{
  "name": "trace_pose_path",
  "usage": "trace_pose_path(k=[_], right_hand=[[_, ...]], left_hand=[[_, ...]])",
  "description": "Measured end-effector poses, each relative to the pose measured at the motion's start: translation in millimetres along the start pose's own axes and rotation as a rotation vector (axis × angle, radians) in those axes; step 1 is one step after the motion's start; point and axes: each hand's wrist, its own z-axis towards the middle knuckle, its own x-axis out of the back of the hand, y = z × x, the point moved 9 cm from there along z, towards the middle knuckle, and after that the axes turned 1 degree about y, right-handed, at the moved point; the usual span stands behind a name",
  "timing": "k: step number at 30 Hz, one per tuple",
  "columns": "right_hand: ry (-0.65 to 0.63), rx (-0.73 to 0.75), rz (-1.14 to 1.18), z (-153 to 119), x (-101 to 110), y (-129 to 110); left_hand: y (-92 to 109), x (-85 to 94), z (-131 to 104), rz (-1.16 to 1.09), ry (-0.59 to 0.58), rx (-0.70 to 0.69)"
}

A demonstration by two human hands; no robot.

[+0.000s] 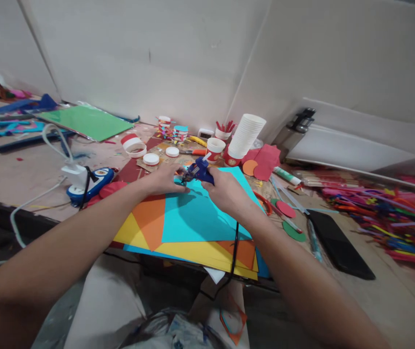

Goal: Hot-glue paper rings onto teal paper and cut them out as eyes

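Observation:
My right hand (pixel 224 190) is wrapped round the handle of a blue glue gun (pixel 197 170), and a white glue stick pokes out of its back. The gun's black cord (pixel 235 249) drops from below my right wrist over the table's front edge. My left hand (pixel 168 179) curls at the nozzle end, fingers and thumb around something small that I cannot make out. Below both hands lies a sheet of turquoise paper (pixel 200 220), on top of orange paper (pixel 151 218) and yellow paper (pixel 207 257).
Stacked white paper cups (pixel 247 135) stand behind, by red cups (pixel 215 149) and white lids (pixel 151 159). A blue power strip (pixel 98 184) with a white plug sits left. A black phone (pixel 340 245) and colourful pipe cleaners (pixel 385 213) lie right. Green paper (pixel 87 121) lies at back left.

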Motion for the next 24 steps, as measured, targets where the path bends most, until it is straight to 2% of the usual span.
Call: trace_pose_path(k=[3,7,13,18,24], right_hand=[[0.014,0.007,-0.029,-1,2,-3],[0.033,0.006,-0.078,-1,3,-7],[0.009,-0.017,-0.153,-1,3,-14],[-0.006,-0.027,-0.201,0,1,-18],[0.003,0.02,-0.257,1,-3,-24]], left_hand=[[-7,7.4,-2,0.048,-0.079,0.008],[-9,6.2,-5,-0.038,-0.172,0.016],[-2,-1.3,-3,-0.106,-0.192,-0.057],[-5,-3.3,-1,-0.112,-0.198,-0.068],[-2,-5.0,1,-0.13,-0.201,-0.145]])
